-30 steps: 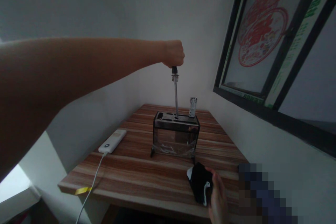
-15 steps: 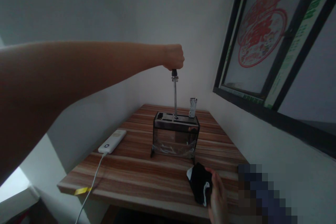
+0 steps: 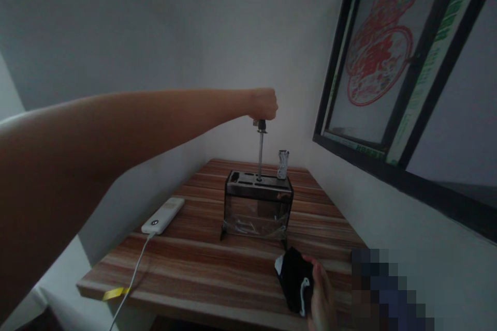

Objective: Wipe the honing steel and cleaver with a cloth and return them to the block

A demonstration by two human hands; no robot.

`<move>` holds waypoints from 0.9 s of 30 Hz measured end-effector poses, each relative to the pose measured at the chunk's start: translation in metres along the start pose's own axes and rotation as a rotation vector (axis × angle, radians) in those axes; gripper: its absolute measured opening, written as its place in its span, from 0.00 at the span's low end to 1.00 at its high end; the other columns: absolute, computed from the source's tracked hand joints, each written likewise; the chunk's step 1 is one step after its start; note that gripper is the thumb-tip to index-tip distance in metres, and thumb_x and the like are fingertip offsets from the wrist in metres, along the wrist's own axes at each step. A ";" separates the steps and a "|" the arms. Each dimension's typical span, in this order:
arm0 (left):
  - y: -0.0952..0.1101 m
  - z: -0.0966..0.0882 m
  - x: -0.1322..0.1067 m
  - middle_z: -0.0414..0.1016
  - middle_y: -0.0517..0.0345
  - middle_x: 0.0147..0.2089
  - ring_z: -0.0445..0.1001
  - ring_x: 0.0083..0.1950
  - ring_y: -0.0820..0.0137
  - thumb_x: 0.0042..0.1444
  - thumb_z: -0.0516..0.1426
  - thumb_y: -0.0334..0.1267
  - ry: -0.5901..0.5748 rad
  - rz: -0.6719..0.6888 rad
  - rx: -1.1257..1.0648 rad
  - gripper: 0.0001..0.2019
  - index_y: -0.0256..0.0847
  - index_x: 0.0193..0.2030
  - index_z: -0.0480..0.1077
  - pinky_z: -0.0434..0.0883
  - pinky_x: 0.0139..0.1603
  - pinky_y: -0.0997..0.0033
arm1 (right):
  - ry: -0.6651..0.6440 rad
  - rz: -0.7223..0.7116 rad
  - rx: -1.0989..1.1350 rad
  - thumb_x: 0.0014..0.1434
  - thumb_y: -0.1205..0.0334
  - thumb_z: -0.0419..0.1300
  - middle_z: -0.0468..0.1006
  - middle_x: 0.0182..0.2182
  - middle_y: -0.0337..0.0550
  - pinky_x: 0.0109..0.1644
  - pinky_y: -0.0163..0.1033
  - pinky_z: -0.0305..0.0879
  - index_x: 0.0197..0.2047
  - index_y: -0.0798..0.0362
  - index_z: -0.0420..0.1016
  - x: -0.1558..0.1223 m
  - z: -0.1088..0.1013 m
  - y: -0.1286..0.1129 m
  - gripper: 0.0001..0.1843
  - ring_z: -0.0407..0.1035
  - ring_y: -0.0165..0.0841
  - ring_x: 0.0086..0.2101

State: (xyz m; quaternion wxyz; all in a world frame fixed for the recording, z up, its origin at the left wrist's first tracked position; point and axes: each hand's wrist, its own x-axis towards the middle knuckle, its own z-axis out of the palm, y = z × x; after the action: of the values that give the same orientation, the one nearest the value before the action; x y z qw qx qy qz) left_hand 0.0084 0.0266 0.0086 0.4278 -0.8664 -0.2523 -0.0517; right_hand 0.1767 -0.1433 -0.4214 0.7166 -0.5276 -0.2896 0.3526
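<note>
My left hand is a closed fist round the black handle of a long steel rod, held upright. The rod's lower end stands in a round hole in the top of a knife block with a metal top and clear walls. The block sits in the middle of a striped wooden table. My right hand rests at the table's near right edge, its fingers curled on a black cloth item with white trim.
A white power bank lies at the table's left with a white cable running off the front edge. A small silver can stands behind the block. A dark-framed window with a red paper cutting fills the right wall.
My left hand has come down, pushing the rod deeper into the block's hole. The view has tilted slightly. My right hand stays on the black cloth.
</note>
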 end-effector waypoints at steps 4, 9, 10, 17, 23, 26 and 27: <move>0.009 0.007 -0.002 0.78 0.52 0.28 0.68 0.34 0.68 0.46 0.57 0.22 -0.139 0.113 0.161 0.08 0.36 0.23 0.72 0.59 0.39 0.66 | 0.003 -0.013 -0.003 0.46 0.35 0.59 0.80 0.37 0.43 0.37 0.37 0.69 0.40 0.52 0.77 0.001 0.000 -0.001 0.29 0.73 0.39 0.39; 0.022 0.021 -0.003 0.79 0.50 0.33 0.71 0.36 0.65 0.48 0.55 0.23 -0.219 0.232 0.319 0.09 0.38 0.26 0.74 0.61 0.36 0.66 | 0.000 -0.012 0.001 0.46 0.36 0.59 0.80 0.37 0.44 0.37 0.37 0.69 0.40 0.52 0.77 0.003 0.000 0.000 0.29 0.73 0.40 0.39; 0.024 0.024 -0.003 0.79 0.50 0.32 0.72 0.35 0.65 0.47 0.56 0.23 -0.220 0.232 0.310 0.08 0.39 0.26 0.74 0.61 0.36 0.66 | -0.003 -0.011 0.001 0.47 0.36 0.59 0.80 0.37 0.44 0.37 0.37 0.69 0.40 0.51 0.77 0.003 0.000 0.000 0.29 0.73 0.40 0.39; 0.047 0.049 -0.002 0.79 0.52 0.31 0.71 0.33 0.66 0.44 0.57 0.22 -0.228 0.274 0.250 0.10 0.41 0.24 0.74 0.61 0.36 0.66 | 0.004 -0.019 -0.021 0.47 0.35 0.59 0.80 0.37 0.43 0.37 0.38 0.69 0.40 0.51 0.77 0.000 0.000 -0.002 0.29 0.73 0.40 0.39; 0.063 0.061 -0.005 0.80 0.51 0.32 0.72 0.34 0.65 0.44 0.58 0.22 -0.239 0.307 0.206 0.10 0.41 0.24 0.75 0.62 0.35 0.67 | 0.007 -0.046 -0.035 0.47 0.36 0.58 0.79 0.38 0.43 0.39 0.37 0.69 0.39 0.51 0.77 0.000 0.001 -0.003 0.28 0.73 0.39 0.40; 0.067 0.067 -0.008 0.80 0.49 0.32 0.73 0.34 0.65 0.46 0.58 0.23 -0.251 0.320 0.194 0.09 0.40 0.25 0.76 0.62 0.34 0.67 | 0.010 -0.045 -0.040 0.48 0.35 0.58 0.80 0.37 0.43 0.39 0.38 0.68 0.40 0.52 0.76 0.000 0.001 -0.002 0.29 0.73 0.40 0.40; 0.069 0.070 -0.009 0.80 0.49 0.32 0.73 0.33 0.65 0.46 0.58 0.23 -0.255 0.323 0.189 0.09 0.40 0.25 0.76 0.62 0.33 0.68 | 0.013 -0.042 -0.042 0.48 0.35 0.57 0.79 0.38 0.44 0.39 0.39 0.68 0.40 0.52 0.76 0.000 0.001 -0.001 0.30 0.72 0.40 0.40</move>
State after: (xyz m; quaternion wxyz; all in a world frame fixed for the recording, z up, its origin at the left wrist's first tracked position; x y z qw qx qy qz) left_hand 0.0249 0.0415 -0.0871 0.4743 -0.8513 -0.1661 0.1512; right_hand 0.1764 -0.1430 -0.4198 0.7145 -0.5385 -0.3032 0.3280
